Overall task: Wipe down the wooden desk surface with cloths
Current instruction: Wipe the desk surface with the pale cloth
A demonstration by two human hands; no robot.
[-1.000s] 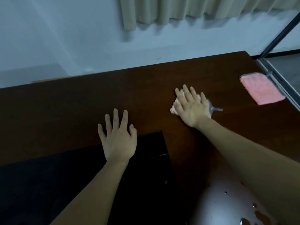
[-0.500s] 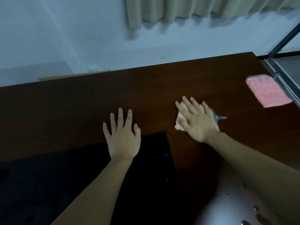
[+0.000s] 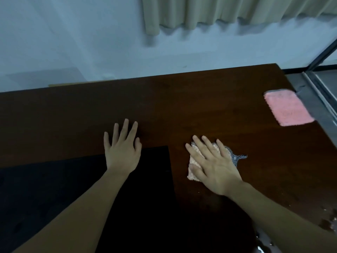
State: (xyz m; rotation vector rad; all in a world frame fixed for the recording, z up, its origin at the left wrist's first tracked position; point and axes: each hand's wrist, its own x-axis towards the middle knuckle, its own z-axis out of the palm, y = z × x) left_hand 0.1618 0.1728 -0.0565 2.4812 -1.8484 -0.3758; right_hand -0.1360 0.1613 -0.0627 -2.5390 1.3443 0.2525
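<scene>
1. The wooden table (image 3: 200,99) runs wide from left to right, its far edge against the wall. Wiping looks to be under way rather than finished: droplets (image 3: 328,219) sit on the near right corner, so that patch at least is left. Whether the far and left stretches have been wiped I cannot tell from the dark grain.
2. A black mat (image 3: 73,189) covers the near left part of the table; the wood under it is hidden.
3. The pink cloth (image 3: 287,109) lies flat and unused at the far right edge, well apart from both hands. Its long axis runs from far-left to near-right, roughly along that edge.
4. The right hand (image 3: 214,165) presses flat, fingers straight and spread, on the peach wiping cloth (image 3: 193,164), just right of the mat. The bunched cloth shows no clear long axis; a checked grey corner sticks out to the right.
5. The left hand (image 3: 123,148) lies flat and spread, holding nothing, palm on the mat's far edge, fingertips on bare wood.
</scene>
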